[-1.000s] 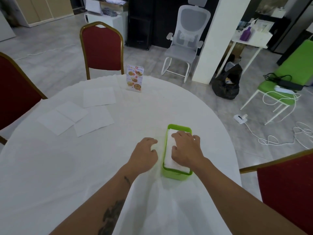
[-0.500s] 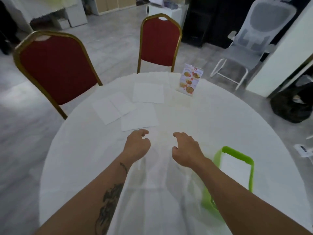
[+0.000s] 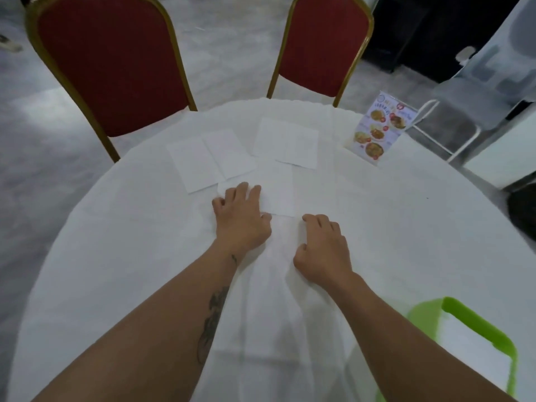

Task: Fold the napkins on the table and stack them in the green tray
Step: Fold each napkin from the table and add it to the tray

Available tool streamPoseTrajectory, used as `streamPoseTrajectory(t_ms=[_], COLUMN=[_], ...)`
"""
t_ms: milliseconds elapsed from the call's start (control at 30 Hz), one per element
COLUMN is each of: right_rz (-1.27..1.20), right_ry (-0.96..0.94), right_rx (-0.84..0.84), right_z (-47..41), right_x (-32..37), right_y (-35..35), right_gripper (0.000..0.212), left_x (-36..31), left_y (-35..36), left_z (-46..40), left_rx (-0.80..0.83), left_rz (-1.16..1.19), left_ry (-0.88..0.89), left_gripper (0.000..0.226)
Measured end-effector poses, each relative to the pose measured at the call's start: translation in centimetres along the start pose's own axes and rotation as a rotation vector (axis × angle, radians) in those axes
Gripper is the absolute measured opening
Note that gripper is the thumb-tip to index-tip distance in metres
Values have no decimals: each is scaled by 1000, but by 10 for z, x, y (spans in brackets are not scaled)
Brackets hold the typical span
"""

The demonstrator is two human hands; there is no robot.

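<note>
Several flat white napkins lie on the white tablecloth at the far side. The nearest napkin (image 3: 277, 190) sits just beyond my hands. My left hand (image 3: 242, 220) rests palm down with its fingertips on that napkin's near left corner, fingers apart. Just off the napkin's near edge, my right hand (image 3: 320, 249) hovers over the cloth with its fingers curled loosely and nothing in them. Two overlapping napkins (image 3: 208, 161) lie to the left and another napkin (image 3: 285, 142) lies farther back. The green tray (image 3: 481, 333) with folded white napkins inside is at the lower right, blurred and partly cut off.
A standing menu card (image 3: 377, 129) is at the table's far right. Two red chairs with gold frames (image 3: 116, 62) (image 3: 323, 42) stand behind the round table (image 3: 116, 271). A grey office chair (image 3: 499, 62) is at the right.
Both hands left the tray and moved left and forward to the unfolded napkins. My left hand now touches the nearest napkin. The view swung left, so the tray shifted to the lower right.
</note>
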State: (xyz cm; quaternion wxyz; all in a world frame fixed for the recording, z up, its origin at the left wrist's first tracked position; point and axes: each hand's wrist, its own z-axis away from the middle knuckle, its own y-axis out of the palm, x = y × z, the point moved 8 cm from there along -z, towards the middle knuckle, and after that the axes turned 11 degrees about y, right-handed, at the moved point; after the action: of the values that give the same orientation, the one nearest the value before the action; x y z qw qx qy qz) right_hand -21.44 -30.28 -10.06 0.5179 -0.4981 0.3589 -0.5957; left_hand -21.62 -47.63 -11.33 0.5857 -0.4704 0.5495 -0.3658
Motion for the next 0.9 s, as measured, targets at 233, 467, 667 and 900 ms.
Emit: streamPoseTrajectory(t_ms=[233,467,667,900], right_rz=[-152,-639,-1345,-972], right_ry=[47,246,598,476], right_rx=[39,136,432,246], right_z=[1,13,47,78], right_x=[-4,-16,-30,-54], right_y=[0,-14,-1,-12], right_gripper=[67,43,25,6], left_x=[0,-10,-42,-66], left_y=[-11,-30,-24,-15], left_z=[-15,16,88,153], left_rx=[-84,-145,-83,20], left_rz=[-140,72,249,444], left_ry=[40,-37,-48,-23], left_gripper=[24,17,13,12])
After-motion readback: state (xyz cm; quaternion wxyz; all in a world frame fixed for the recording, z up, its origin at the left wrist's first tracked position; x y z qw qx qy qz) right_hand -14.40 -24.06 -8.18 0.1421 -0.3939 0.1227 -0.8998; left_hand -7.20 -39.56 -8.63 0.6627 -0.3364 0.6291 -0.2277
